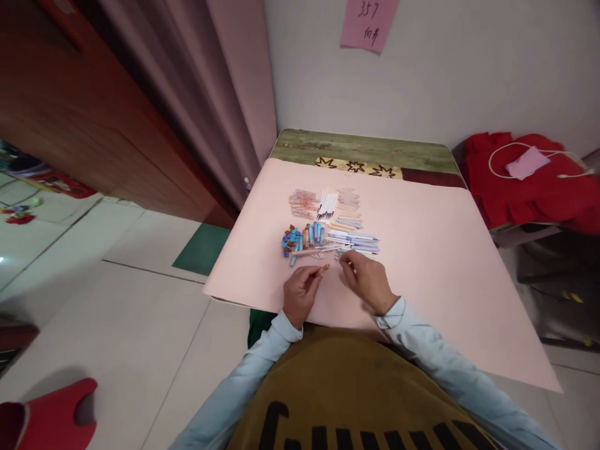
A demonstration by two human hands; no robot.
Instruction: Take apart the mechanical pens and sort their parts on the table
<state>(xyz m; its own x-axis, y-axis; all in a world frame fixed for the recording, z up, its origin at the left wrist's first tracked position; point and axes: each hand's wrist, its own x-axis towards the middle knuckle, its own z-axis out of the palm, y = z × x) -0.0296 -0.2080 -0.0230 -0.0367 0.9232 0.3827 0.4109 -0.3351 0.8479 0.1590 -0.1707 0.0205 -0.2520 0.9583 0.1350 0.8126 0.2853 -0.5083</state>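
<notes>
The left hand point(300, 292) rests on the near part of the pink mat point(422, 281), fingers curled, thumb and forefinger pinching a short orange pen piece point(325, 269) that sticks out toward the right hand point(368, 281). That hand lies just beside it, knuckles up, fingers bent together. Its fingertips reach the nearest of the pale blue pens point(357, 239), but it is too small to tell whether they grip anything.

Just beyond the left hand sits a heap of small blue caps point(290, 240), with short blue barrels point(316, 233) standing in a row beside it. Farther back lie clear orange tubes point(301, 204) and a bundle of white refills point(327, 205).

The mat covers most of a green table point(365, 145) pushed against the wall, where a pink note point(369, 24) hangs. A red cloth point(529, 194) is piled to the right of the table, and a red slipper point(59, 412) lies on the floor tiles to the left.
</notes>
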